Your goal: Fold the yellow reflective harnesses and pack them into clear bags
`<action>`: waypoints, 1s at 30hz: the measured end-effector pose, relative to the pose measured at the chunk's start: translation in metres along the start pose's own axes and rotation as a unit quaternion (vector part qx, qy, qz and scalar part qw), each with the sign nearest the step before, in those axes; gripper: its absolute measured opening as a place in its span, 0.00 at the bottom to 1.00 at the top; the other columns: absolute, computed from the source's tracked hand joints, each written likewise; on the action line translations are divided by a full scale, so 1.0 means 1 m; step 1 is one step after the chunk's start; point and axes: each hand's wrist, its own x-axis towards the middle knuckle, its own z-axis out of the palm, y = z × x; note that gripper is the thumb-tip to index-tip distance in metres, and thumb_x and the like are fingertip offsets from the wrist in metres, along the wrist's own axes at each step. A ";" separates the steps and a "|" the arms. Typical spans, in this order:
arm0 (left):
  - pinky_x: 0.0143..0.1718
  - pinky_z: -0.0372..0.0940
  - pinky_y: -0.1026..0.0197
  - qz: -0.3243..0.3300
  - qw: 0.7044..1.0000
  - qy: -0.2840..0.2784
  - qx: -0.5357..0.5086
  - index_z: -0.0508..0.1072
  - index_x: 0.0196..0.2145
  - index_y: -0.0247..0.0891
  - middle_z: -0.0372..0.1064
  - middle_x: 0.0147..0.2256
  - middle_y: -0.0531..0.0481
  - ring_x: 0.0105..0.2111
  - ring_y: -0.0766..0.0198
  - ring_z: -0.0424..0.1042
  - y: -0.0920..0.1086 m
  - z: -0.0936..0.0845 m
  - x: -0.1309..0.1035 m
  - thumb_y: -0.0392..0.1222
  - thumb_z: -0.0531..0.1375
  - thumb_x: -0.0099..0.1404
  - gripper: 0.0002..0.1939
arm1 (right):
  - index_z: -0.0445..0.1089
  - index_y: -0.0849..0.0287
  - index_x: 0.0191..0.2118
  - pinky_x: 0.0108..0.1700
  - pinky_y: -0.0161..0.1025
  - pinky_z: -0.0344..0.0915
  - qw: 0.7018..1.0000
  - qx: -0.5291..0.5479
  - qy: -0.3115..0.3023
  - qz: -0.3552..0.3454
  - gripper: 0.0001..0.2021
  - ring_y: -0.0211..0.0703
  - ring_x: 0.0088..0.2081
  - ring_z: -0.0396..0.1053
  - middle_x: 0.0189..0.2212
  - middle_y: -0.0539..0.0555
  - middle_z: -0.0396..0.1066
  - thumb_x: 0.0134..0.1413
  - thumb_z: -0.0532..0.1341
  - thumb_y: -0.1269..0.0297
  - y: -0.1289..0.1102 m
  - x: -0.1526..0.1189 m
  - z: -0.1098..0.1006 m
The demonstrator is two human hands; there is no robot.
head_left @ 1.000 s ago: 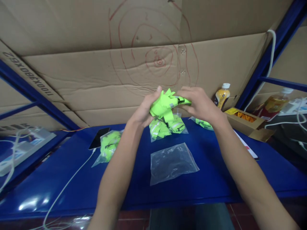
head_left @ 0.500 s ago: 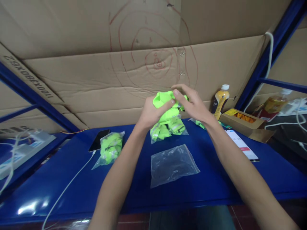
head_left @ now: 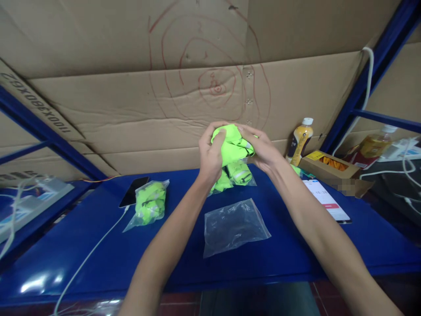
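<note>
Both of my hands are raised above the blue table (head_left: 98,245) and squeeze one bunched neon-green fabric piece (head_left: 232,147) with a grey reflective strip. My left hand (head_left: 210,156) grips its left side, and my right hand (head_left: 261,151) presses in from the right. Below them an empty clear zip bag (head_left: 234,226) lies flat on the table. Filled bags of the same green fabric (head_left: 243,173) lie just behind it, partly hidden by my hands. Another filled bag (head_left: 149,202) rests to the left.
A phone (head_left: 133,192) with a white cable (head_left: 88,259) lies at the left, a second phone (head_left: 325,199) at the right. A yellow drink bottle (head_left: 298,140), a small open carton (head_left: 332,166) and cardboard sheets (head_left: 131,114) stand at the back. Power strips (head_left: 29,206) sit far left.
My hands have closed in on the green fabric, bunching it from a loose spread shape into a tight wad. My left hand has turned its back toward me.
</note>
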 end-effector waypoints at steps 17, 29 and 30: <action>0.69 0.66 0.43 -0.159 0.974 -0.098 -0.126 0.78 0.59 0.40 0.78 0.60 0.38 0.65 0.47 0.75 -0.018 -0.009 -0.106 0.61 0.56 0.77 0.27 | 0.79 0.60 0.43 0.30 0.38 0.77 0.964 0.135 0.083 0.215 0.26 0.45 0.29 0.80 0.33 0.54 0.83 0.35 0.85 0.61 0.063 -0.092 -0.017; 0.66 0.65 0.45 -0.006 0.982 0.108 0.154 0.74 0.61 0.39 0.74 0.62 0.36 0.63 0.50 0.73 -0.023 -0.014 -0.115 0.62 0.52 0.81 0.27 | 0.78 0.56 0.42 0.38 0.41 0.77 0.965 0.096 0.229 0.082 0.31 0.47 0.34 0.80 0.32 0.49 0.82 0.28 0.85 0.57 0.066 -0.091 -0.015; 0.67 0.64 0.46 -0.004 0.981 0.094 0.172 0.72 0.63 0.40 0.73 0.63 0.37 0.64 0.51 0.72 -0.022 -0.012 -0.118 0.62 0.52 0.81 0.27 | 0.78 0.56 0.43 0.40 0.41 0.77 0.965 0.087 0.238 0.063 0.30 0.47 0.36 0.80 0.34 0.49 0.82 0.29 0.84 0.57 0.067 -0.091 -0.015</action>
